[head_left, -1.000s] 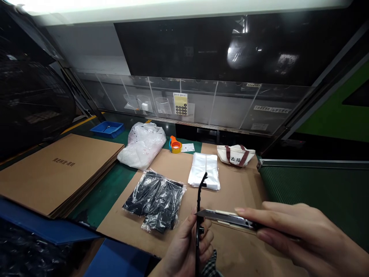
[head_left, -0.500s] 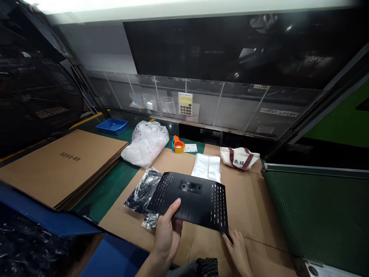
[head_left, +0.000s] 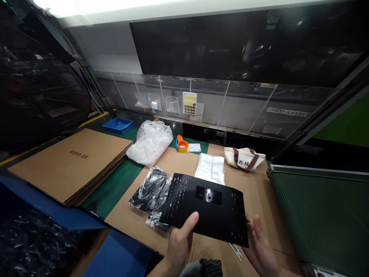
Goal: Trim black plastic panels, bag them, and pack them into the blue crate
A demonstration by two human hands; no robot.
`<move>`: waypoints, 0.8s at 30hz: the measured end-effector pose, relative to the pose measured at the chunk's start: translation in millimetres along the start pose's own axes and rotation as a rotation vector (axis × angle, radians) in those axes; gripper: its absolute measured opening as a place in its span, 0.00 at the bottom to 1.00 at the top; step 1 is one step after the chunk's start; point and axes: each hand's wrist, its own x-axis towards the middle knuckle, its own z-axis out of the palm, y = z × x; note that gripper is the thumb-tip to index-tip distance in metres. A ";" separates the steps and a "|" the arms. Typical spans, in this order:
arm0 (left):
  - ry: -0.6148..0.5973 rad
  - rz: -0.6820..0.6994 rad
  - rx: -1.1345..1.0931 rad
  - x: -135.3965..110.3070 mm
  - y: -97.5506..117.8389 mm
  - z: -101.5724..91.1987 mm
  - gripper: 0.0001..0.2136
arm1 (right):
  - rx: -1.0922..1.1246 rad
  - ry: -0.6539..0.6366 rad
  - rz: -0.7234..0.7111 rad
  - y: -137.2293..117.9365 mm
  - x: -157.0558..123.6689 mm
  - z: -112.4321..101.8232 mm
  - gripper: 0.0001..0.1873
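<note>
I hold a flat black perforated panel (head_left: 207, 209) with a rectangular recess in its middle, level above the cardboard-covered bench (head_left: 178, 163). My left hand (head_left: 180, 242) grips its near left edge, thumb lying on top. My right hand (head_left: 259, 246) supports the near right corner from beneath, fingers spread under the panel. A utility knife (head_left: 235, 252) lies on the cardboard just below the panel's near edge, between my two hands.
Black parts in clear bags (head_left: 151, 190) lie left of the panel. Behind are a stack of clear bags (head_left: 211, 167), a white pouch (head_left: 245, 158), a tape roll (head_left: 182, 145), a white plastic bag (head_left: 151, 142), flat cardboard sheets (head_left: 72, 161), a blue tray (head_left: 118, 125). A green conveyor (head_left: 317, 211) runs at the right.
A second ago my right hand held the knife against the panel, which stood edge-on. The knife now lies on the cardboard, and both hands hold the panel flat.
</note>
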 end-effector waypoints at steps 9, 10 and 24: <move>-0.163 0.011 0.011 -6.2 25.2 0.4 0.16 | -0.025 0.207 -0.221 -32.5 -16.8 1.8 0.10; -0.170 0.015 0.031 -6.3 30.7 1.2 0.14 | -0.060 0.212 -0.267 -35.0 -18.0 0.6 0.09; -0.339 -0.105 -0.085 -2.8 42.6 11.1 0.07 | 0.031 0.072 -0.176 -52.5 -18.8 19.4 0.20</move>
